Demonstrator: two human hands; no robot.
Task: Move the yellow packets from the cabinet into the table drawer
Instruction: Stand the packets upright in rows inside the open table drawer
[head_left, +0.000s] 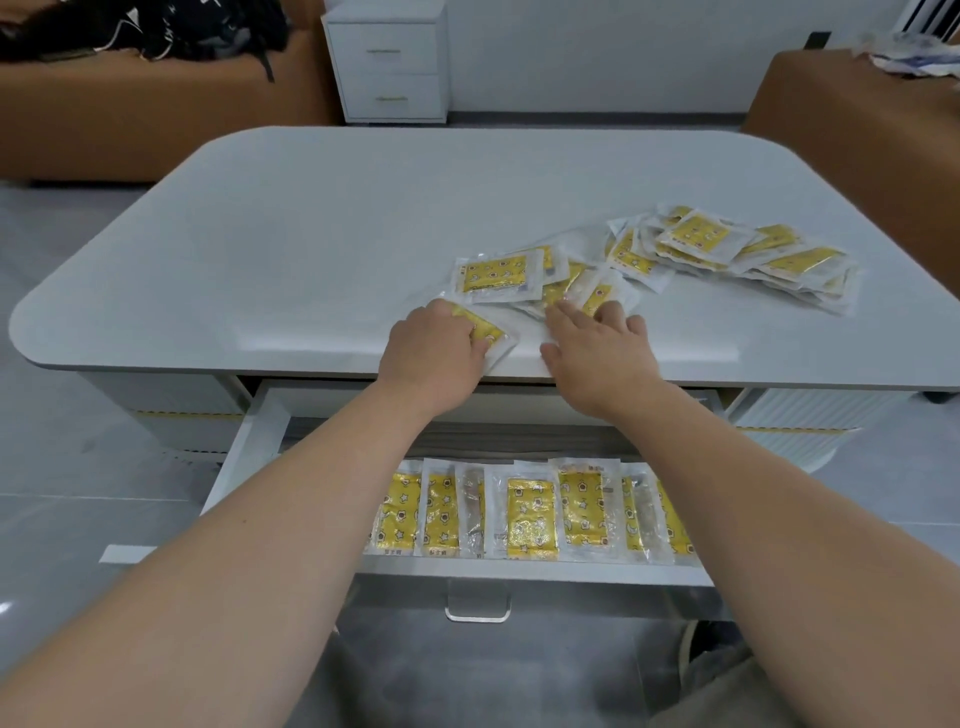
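Observation:
Yellow packets in clear wrappers lie scattered on the white table (311, 249): a loose group (501, 275) near the front edge and a bigger heap (727, 249) to the right. My left hand (434, 353) is closed over one yellow packet (488, 332) at the table's front edge. My right hand (602, 353) lies flat with fingers spread, its fingertips on packets (597, 291) of the loose group. Below, the table drawer (244, 452) is pulled out, with a row of several yellow packets (530, 514) standing inside.
A white two-drawer cabinet (387, 62) stands behind the table. Brown sofas sit at the back left (130, 114) and right (857, 119); a black bag (156, 26) lies on the left one. The drawer's handle (478, 608) points toward me.

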